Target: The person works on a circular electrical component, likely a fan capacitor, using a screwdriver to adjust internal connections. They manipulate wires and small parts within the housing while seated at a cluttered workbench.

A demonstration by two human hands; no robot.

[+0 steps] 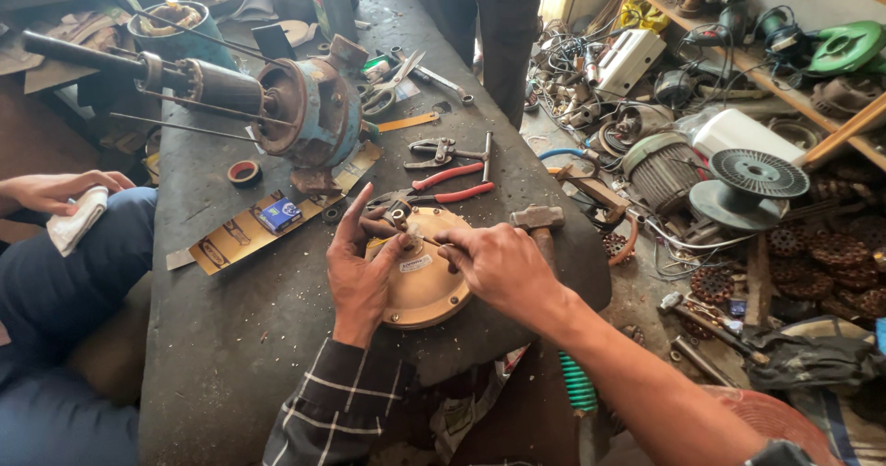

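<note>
- Head view: a round tan metal motor cover (420, 277) lies flat on the dark desk (231, 337), close to its near edge and towards the right corner.
- The left hand (360, 263) rests on the cover's left side, fingers spread, with thumb and forefinger pinching a small metal part at the hub; its grip is closed on that part.
- The right hand (494, 263) lies over the cover's right side, its grip closed around a thin tool (434, 242) whose tip points at the hub beside the left fingertips.
- A hammer (538, 221) lies just beside the right hand, its head near the desk's right edge.
- Red-handled pliers (443, 185) lie just beyond the cover, and a darker pair of pliers (434, 152) further back.
- Scissors (388, 88) lie near the far middle of the desk.
- A large motor with a long shaft (277, 101) lies across the far left part of the desk, with a roll of tape (244, 172) just in front of it.
- A small blue box (279, 214) sits on a strip of printed card left of the cover.
- Another person's hand (51, 192) with a white cloth rests on a knee off the desk's left edge.
- Motor parts and cables crowd the floor and shelf to the right.
</note>
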